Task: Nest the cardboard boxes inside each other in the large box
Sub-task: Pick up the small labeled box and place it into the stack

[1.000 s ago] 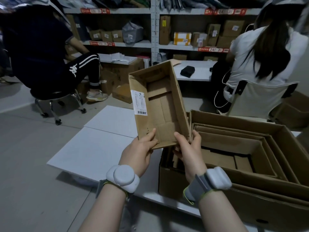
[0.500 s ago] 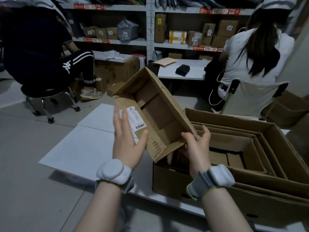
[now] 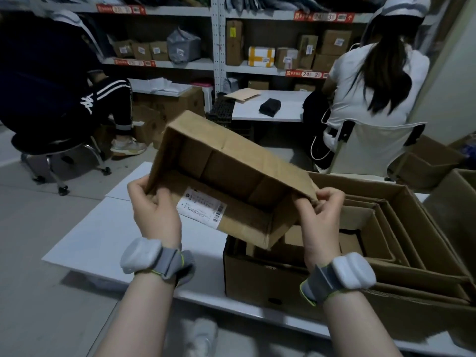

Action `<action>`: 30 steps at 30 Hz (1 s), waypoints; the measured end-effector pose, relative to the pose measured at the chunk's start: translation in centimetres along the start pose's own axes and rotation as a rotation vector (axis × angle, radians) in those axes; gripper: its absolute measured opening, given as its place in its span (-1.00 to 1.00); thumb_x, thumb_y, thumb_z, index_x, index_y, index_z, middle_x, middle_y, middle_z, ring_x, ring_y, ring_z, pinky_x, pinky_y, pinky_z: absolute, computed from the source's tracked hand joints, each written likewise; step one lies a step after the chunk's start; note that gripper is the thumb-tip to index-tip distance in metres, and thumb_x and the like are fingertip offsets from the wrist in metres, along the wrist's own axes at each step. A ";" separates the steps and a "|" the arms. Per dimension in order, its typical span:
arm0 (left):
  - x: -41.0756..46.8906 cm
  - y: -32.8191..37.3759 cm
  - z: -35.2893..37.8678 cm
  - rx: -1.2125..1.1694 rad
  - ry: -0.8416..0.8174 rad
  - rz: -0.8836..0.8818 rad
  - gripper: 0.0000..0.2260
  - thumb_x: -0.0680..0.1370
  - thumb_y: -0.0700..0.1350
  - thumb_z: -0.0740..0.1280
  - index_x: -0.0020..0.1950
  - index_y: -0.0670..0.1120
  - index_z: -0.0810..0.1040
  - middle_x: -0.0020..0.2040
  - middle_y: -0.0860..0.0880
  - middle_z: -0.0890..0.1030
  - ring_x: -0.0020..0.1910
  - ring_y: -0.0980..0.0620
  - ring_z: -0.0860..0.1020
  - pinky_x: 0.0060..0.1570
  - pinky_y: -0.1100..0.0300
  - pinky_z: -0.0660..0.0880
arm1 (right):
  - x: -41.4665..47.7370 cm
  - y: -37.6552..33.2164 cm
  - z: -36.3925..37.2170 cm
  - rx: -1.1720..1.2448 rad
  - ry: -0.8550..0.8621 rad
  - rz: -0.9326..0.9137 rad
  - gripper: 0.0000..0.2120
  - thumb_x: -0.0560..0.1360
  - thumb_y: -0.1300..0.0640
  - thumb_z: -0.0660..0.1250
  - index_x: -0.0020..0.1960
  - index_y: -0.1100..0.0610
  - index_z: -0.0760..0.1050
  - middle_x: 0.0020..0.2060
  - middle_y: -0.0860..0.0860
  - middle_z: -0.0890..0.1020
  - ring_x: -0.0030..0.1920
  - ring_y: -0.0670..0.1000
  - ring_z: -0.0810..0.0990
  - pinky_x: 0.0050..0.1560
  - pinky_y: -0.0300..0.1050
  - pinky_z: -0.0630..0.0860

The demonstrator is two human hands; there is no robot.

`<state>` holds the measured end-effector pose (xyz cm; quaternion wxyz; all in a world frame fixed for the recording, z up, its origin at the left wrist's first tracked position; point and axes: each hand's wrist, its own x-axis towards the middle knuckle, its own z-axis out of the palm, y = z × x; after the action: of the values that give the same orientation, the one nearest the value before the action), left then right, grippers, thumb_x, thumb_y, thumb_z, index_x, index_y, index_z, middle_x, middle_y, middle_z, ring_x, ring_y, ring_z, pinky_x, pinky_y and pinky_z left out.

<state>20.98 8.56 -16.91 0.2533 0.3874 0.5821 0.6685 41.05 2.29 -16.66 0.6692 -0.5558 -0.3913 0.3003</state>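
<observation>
I hold the small brown cardboard box with the white shipping label (image 3: 226, 181) in the air, tilted, open side toward me — left hand (image 3: 154, 212) clamped on its left rim, right hand (image 3: 318, 215) pinching the right corner. It hangs over the near-left corner of the large open cardboard box (image 3: 257, 279) on the white desk (image 3: 103, 235), whose nested boxes' right ends run out of view.
</observation>
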 end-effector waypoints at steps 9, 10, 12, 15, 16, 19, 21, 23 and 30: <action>-3.0 0.0 5.0 -0.205 -0.194 -0.179 -0.84 0.55 -0.13 0.26 -0.15 0.12 0.39 -0.03 -0.13 0.53 -0.07 -0.07 0.50 0.07 -0.21 0.55 | 0.9 -0.1 -2.7 -0.033 0.012 -0.125 -0.35 0.45 0.16 0.30 0.43 -0.24 0.16 0.41 -0.11 0.35 0.39 -0.10 0.35 0.35 -0.16 0.36; -3.6 0.2 5.6 -0.223 -0.243 -0.195 -0.85 0.55 -0.14 0.26 -0.14 0.12 0.40 0.02 -0.16 0.54 -0.03 -0.09 0.53 0.09 -0.22 0.55 | 1.1 0.0 -3.5 -0.056 0.057 -0.120 -0.35 0.45 0.15 0.30 0.43 -0.22 0.17 0.40 -0.10 0.35 0.39 -0.08 0.35 0.36 -0.11 0.36; -4.6 0.4 6.8 -0.252 -0.349 -0.206 -0.89 0.51 -0.11 0.29 -0.09 0.12 0.44 0.10 -0.18 0.58 0.07 -0.11 0.57 0.14 -0.21 0.53 | 1.5 0.2 -5.3 -0.072 0.137 -0.090 -0.42 0.49 0.22 0.32 0.37 -0.17 0.17 0.32 -0.05 0.38 0.31 -0.03 0.40 0.25 -0.17 0.39; -5.7 0.8 8.4 -0.189 -0.501 -0.126 -0.86 0.51 -0.11 0.31 0.02 0.09 0.45 0.08 -0.07 0.60 0.13 -0.08 0.57 0.18 -0.04 0.52 | 1.7 0.5 -7.5 -0.083 0.243 -0.030 -0.52 0.51 0.27 0.30 0.23 -0.09 0.13 0.19 0.03 0.40 0.15 -0.02 0.45 0.01 -0.32 0.37; -6.3 0.9 8.9 -0.162 -0.548 -0.091 -0.84 0.54 -0.14 0.31 0.07 0.06 0.44 0.05 0.01 0.59 0.11 -0.01 0.57 0.14 0.08 0.52 | 1.9 0.5 -8.3 -0.082 0.267 -0.016 -0.54 0.51 0.27 0.30 0.21 -0.06 0.12 0.15 0.04 0.42 0.10 -0.04 0.46 -0.02 -0.32 0.37; -7.6 0.8 9.9 -0.107 -0.659 -0.038 -0.75 0.55 -0.16 0.32 0.19 0.03 0.41 0.01 0.20 0.55 0.06 0.20 0.55 0.06 0.27 0.48 | 2.6 1.1 -10.2 -0.130 0.297 0.044 -0.58 0.52 0.23 0.29 0.26 0.00 0.18 0.05 -0.06 0.46 0.00 -0.15 0.48 0.09 -0.16 0.43; -8.3 0.4 10.4 -0.043 -0.741 -0.015 -0.71 0.54 -0.13 0.35 0.22 0.06 0.39 0.02 0.24 0.55 0.07 0.25 0.55 0.07 0.31 0.48 | 3.2 1.7 -11.4 -0.181 0.328 0.081 -0.57 0.52 0.17 0.30 0.31 0.01 0.22 0.11 -0.01 0.48 0.09 -0.04 0.50 0.20 -0.01 0.43; -8.9 0.1 10.9 0.030 -0.802 0.028 -0.70 0.54 -0.13 0.35 0.22 0.07 0.40 0.02 0.25 0.56 0.04 0.33 0.54 0.00 0.47 0.45 | 3.5 2.3 -12.5 -0.211 0.358 0.123 -0.60 0.51 0.10 0.30 0.28 -0.05 0.26 0.22 0.05 0.45 0.19 0.03 0.47 0.27 0.09 0.43; -9.6 -0.8 11.0 0.487 -0.833 0.219 -0.56 0.52 0.11 0.32 0.36 0.00 0.40 -0.13 0.02 0.63 -0.15 0.11 0.58 -0.18 0.30 0.49 | 3.7 3.0 -14.2 -0.361 0.270 0.302 -0.47 0.54 0.02 0.25 0.46 0.04 0.19 0.16 -0.03 0.43 0.21 0.05 0.42 0.21 -0.07 0.32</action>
<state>35.32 7.54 -19.59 0.2948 0.7285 0.5267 0.3240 55.19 -1.25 -20.02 0.5530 -0.7532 -0.2583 0.2454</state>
